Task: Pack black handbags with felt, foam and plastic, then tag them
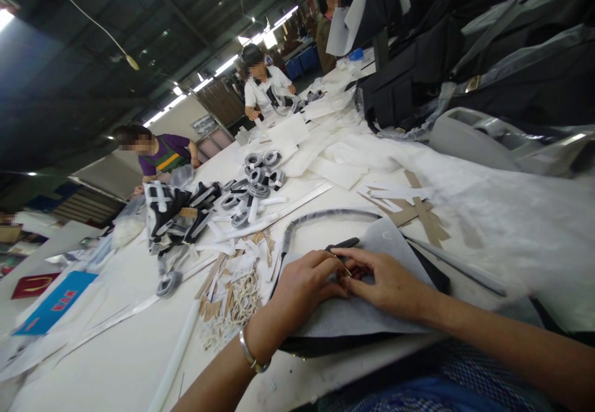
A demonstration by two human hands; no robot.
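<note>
A black bag (325, 344) lies at the table's front edge, with a pale translucent sheet (400, 257) spread over its upper side. Its plastic-wrapped handle (325, 214) arches away behind my hands. My left hand (311, 282) and my right hand (388, 282) meet over the sheet, fingertips pinched together around a small gold-coloured metal piece (346, 269). Just beyond the fingertips a short black strap end (346, 245) sticks out. What exactly the metal piece is, and how each finger grips it, is partly hidden by my fingers.
Left of my hands lies a heap of paper scraps and strings (242, 294). Farther back are wrapped coiled straps (255, 176) and wrapped black pieces (171, 207). Brown card strips (425, 217) lie at right, below stacked black bags (427, 77). Several people work along the table.
</note>
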